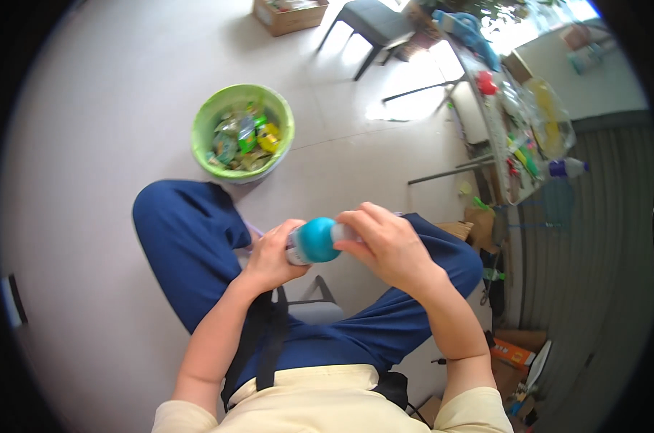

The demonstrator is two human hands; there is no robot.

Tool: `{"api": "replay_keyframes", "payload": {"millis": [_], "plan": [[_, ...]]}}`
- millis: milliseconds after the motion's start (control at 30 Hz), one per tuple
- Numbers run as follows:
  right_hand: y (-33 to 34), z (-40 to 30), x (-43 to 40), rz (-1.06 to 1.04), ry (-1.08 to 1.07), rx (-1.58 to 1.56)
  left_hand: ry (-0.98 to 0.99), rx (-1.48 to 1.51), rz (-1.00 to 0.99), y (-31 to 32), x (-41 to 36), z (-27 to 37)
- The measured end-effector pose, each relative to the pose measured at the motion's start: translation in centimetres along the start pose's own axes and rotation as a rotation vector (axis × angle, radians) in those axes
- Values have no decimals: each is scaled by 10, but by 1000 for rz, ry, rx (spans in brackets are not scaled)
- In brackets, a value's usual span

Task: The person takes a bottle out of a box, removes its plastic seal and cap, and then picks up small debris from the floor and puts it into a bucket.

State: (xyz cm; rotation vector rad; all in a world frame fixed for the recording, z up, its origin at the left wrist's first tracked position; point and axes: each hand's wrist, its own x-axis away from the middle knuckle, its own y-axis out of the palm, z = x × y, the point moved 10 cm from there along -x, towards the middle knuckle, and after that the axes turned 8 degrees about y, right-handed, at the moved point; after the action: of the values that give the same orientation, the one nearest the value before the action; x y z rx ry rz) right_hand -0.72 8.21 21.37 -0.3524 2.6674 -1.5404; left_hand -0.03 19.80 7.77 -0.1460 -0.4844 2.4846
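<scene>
A bottle (320, 240) with a teal upper part and a pale, printed body lies tilted between my hands, above my lap. My left hand (277, 254) is wrapped around its body. The fingers and thumb of my right hand (378, 241) close on the whitish cap (344, 233) at the bottle's other end. Whether the cap is loose or seated cannot be told. My knees are spread apart in blue trousers, below and to both sides of the hands.
Beyond my left knee stands a green-rimmed bin (201, 143) holding crumpled wrappers. A dark chair (378, 24) and a cardboard box (289, 19) are at the top. On the right, a cluttered table (481, 108) bears bottles; cardboard and an orange box (513, 353) lie lower right.
</scene>
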Motion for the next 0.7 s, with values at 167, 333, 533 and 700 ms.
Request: {"api": "replay_keyframes", "payload": {"millis": [167,333,533,700], "plan": [[-60,57,18,292,43,-421,-40,55,-35,7,0,-7],[-147,278,115,1074,544,-711,10,130,-10,11,-9,6],[-207,414,212,1297,986,74,95,43,85,-2,-13,17],[-200,446,218,1110,1143,239,105,54,115,-12,-13,19]]}}
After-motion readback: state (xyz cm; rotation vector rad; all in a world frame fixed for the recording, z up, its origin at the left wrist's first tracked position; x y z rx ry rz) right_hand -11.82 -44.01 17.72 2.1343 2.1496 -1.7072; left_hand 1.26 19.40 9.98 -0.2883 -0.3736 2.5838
